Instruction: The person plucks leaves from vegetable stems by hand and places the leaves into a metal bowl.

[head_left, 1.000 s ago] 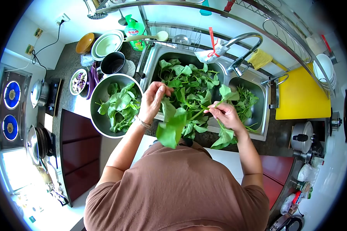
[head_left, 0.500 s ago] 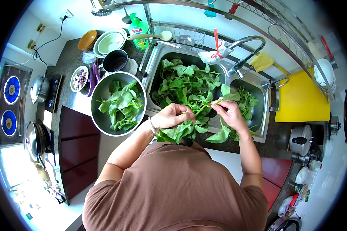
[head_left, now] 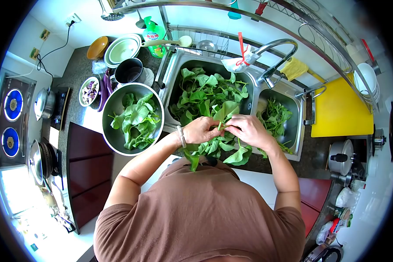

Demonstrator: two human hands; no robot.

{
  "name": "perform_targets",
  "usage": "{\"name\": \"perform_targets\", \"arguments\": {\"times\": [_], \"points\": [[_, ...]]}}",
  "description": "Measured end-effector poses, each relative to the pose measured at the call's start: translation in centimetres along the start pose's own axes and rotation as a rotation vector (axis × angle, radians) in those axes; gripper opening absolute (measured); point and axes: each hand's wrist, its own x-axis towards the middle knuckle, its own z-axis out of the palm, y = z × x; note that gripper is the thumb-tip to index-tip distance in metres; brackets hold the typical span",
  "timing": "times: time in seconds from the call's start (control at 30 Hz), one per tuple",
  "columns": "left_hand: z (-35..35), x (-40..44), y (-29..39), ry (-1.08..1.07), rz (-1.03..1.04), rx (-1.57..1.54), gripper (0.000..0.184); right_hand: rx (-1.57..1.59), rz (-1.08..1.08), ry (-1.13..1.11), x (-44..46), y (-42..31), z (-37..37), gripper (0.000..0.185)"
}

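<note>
My left hand [head_left: 201, 130] is closed on leafy green stems in front of the large sink basin. Beside it, fingertips nearly touching, my right hand [head_left: 249, 130] pinches the same green stem, with a leaf [head_left: 226, 111] standing up between them and others hanging below. Behind the hands, a heap of leafy greens [head_left: 205, 89] fills much of the large basin. The small basin to the right holds more stems and leaves [head_left: 276, 117]. To the left, a metal bowl [head_left: 109, 137] holds loose green leaves [head_left: 138, 116].
A bowl of cut eggplant [head_left: 90, 91], whole eggplants [head_left: 104, 92], a dark pot [head_left: 129, 71] and stacked bowls [head_left: 122, 50] stand at the left back. A faucet [head_left: 288, 41] arches over the sink. A yellow cutting board [head_left: 340, 111] is on the right, beside a lidded pot [head_left: 341, 156].
My left hand has come down and right from near the basin, back to the stems. My right hand has moved left to meet it, and the held leaves have shifted.
</note>
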Motion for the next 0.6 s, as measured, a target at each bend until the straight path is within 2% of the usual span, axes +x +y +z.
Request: {"name": "perform_targets", "arguments": {"times": [0.07, 0.1, 0.17, 0.2, 0.3, 0.4, 0.43, 0.53, 0.57, 0.6], "points": [[0.6, -0.1, -0.4, 0.077, 0.022, 0.118, 0.024, -0.042, 0.001, -0.012, -0.2, 0.0, 0.2, 0.012], [1.3, 0.1, -0.9, 0.078, 0.020, 0.118, 0.024, -0.008, -0.004, 0.059, -0.3, 0.1, 0.5, 0.012], [2.9, 0.3, -1.7, 0.530, 0.287, 0.108, 0.023, 0.030, -0.014, 0.157, 0.0, -0.3, 1.2, 0.011], [2.9, 0.2, -1.2, 0.551, 0.184, 0.047, 0.021, 0.028, -0.001, 0.213, 0.2, -0.5, 1.6, 0.011], [3.5, 0.4, -1.5, 0.638, 0.048, -0.121, 0.018, 0.026, 0.013, 0.308, 1.0, -0.3, 2.6, 0.011], [3.1, 0.0, -1.1, 0.701, -0.015, -0.235, 0.017, -0.010, -0.020, 0.366, 2.4, -1.4, 2.8, 0.010], [2.9, 0.4, -1.9, 0.764, 0.055, -0.351, 0.019, -0.006, -0.028, 0.361, 2.7, -1.4, 3.2, 0.010], [0.5, -0.7, -2.5, 0.924, -0.060, -0.435, 0.021, -0.034, -0.041, 0.336, 3.0, -2.0, 3.4, 0.014], [-1.1, -1.7, -2.5, 1.024, -0.089, -0.366, 0.024, 0.001, -0.033, 0.353, 3.0, -2.1, 2.9, 0.016], [-2.8, -2.2, -7.6, 1.037, -0.137, -0.288, 0.026, -0.020, -0.040, 0.377, 2.8, -1.7, 2.6, 0.016]]}}
